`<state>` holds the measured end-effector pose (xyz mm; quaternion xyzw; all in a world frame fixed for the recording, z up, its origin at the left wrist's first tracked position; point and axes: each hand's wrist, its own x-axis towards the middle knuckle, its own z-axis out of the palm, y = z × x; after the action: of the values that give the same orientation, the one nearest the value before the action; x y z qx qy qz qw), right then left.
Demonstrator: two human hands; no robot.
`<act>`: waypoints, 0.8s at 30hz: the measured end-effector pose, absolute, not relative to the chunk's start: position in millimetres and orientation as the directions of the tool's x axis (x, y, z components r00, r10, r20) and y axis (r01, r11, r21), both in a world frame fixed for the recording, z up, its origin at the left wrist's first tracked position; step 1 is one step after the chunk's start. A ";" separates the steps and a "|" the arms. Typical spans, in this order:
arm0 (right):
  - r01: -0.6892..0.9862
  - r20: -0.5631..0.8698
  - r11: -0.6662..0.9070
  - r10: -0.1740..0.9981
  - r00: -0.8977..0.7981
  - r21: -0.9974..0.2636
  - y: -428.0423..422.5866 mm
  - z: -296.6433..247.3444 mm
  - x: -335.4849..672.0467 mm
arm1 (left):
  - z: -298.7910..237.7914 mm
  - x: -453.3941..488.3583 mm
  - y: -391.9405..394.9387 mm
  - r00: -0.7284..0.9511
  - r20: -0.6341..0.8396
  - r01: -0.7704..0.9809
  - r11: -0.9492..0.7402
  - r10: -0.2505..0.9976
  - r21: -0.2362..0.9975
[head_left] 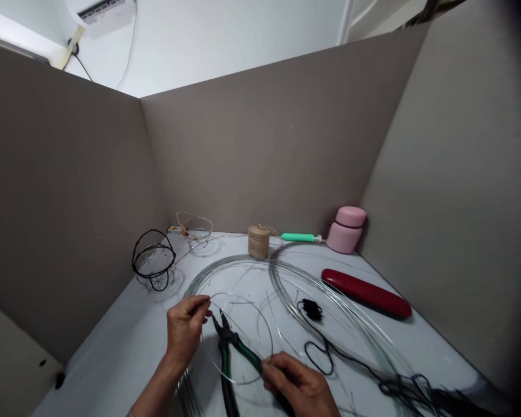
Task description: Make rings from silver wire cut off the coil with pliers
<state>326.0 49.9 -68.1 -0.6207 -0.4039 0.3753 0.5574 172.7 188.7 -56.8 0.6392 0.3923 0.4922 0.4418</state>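
A thin wire loop [270, 331] spans the space between my two hands, above the table. My left hand [186, 324] is closed, pinching the loop at its upper left between thumb and fingertips. At its lower right edge, my right hand [297, 382] is closed in a pinch on the wire; the exact contact is hidden by the fingers. A pair of pliers [227, 336] with dark green handles shows between the hands with jaws parted. One handle runs behind my right fingers, and I cannot tell whether they touch it.
Large wire coils [217, 266] cover much of the table. Black cord [312, 310] and a red case [367, 294] lie right. At the back are a twine spool [259, 241], green tube [298, 237] and pink flask [346, 230]. Wire frames [153, 259] stand left. Partitions [260, 145] enclose the table.
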 end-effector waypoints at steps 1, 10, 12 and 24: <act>0.075 -0.017 -0.052 0.913 0.407 -0.996 50.2 -70.1 326.2 | -56.3 173.1 187.4 0.205 0.306 0.075 -0.326 0.930 0.942; -0.021 0.009 0.023 0.863 0.506 -1.000 53.8 -75.4 324.2 | -49.0 173.6 182.4 0.233 0.522 0.248 -0.569 0.820 0.784; -0.013 0.003 0.012 0.855 0.518 -1.000 54.4 -74.6 325.7 | -45.5 174.7 181.2 0.228 0.522 0.259 -0.568 0.822 0.781; -0.148 -0.005 0.094 0.827 0.562 -0.985 52.2 -74.5 338.0 | -37.1 179.3 185.2 0.187 0.173 -0.119 -0.153 0.967 0.981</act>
<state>338.0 52.2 -74.5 -0.5686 -0.2986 0.3602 0.6766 179.3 185.2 -37.1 0.5597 0.3788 0.5130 0.5292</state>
